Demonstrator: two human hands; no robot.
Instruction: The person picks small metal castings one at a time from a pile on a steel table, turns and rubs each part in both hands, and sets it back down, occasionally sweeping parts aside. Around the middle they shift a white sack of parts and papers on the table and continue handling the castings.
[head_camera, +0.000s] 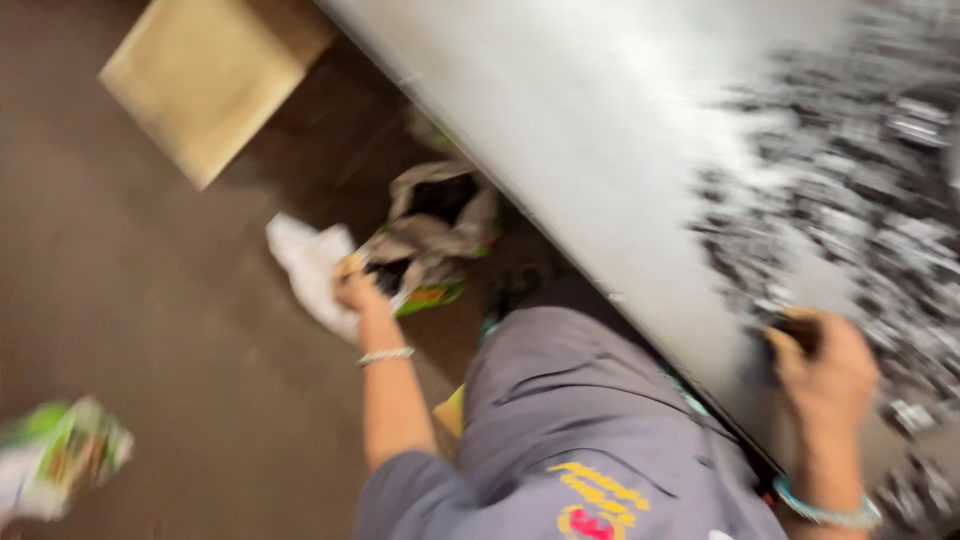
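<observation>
Frame heavily motion-blurred; detail limited.

Left hand (357, 290) is stretched down to the floor (150, 300), fingers closed at the mouth of a crumpled open bag (440, 225) that lies against the foot of the counter (600, 180). A white cloth or wrapper (310, 265) lies just left of that hand, touching it or nearly so; cannot tell which of the two it pinches.

Right hand (825, 375) rests on the counter top, curled around a small dark object (795, 330), kind not readable. Far right of it, a spread of small dark metal pieces (860, 180) covers the counter.

Also present: cardboard box (210, 80) far left on the floor; a green-and-white packet (60, 455) near left.

Judgement: the step in hand appears to be a pick-up or deposit at the bag. A next move would need the bag mouth held open and a firm pinch, with the counter hand steady.
</observation>
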